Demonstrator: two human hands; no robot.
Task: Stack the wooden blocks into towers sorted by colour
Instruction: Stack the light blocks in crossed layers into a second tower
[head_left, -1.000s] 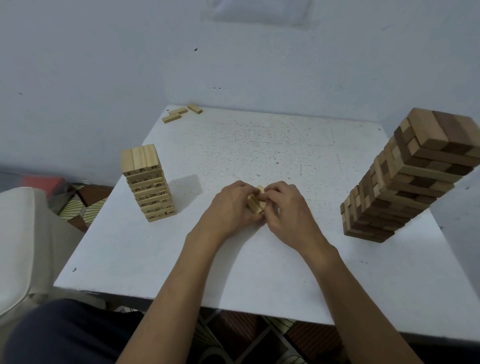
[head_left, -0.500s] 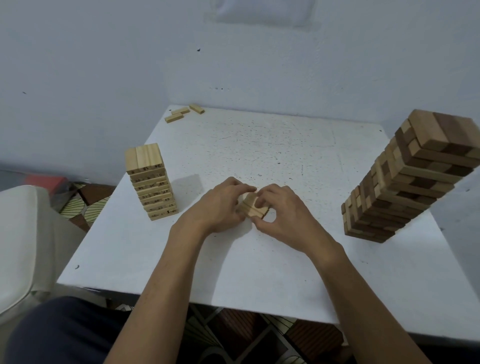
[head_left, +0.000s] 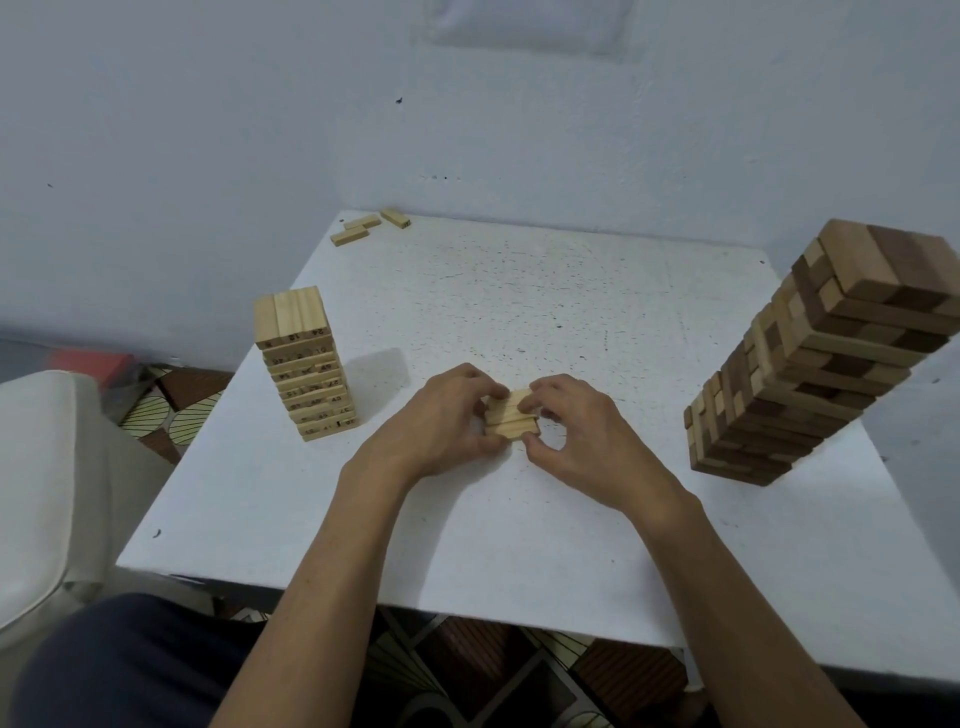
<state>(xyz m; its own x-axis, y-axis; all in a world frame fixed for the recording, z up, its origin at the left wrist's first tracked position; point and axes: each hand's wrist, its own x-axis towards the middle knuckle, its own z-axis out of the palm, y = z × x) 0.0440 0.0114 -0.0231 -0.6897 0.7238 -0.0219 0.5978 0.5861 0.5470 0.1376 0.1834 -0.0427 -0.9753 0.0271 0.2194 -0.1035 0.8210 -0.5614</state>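
Looking down, your left hand (head_left: 441, 421) and right hand (head_left: 587, 441) each pinch one end of the little pile of light blocks (head_left: 511, 418) on the table (head_left: 519, 291), long side running hand to hand, and the light tower (head_left: 304, 364) stands to the left, nearer your left hand.

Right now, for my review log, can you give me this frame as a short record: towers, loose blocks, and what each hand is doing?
table: white, speckled
pale tower: stands on the table's left side, numbers printed on block sides
two-tone tower: taller, on the right side, light and dark brown blocks mixed
loose blocks: three pale ones at the far left corner
small stack: pale blocks, low, mid-table between the hands
left hand: pinches the small stack's left end
right hand: pinches its right end
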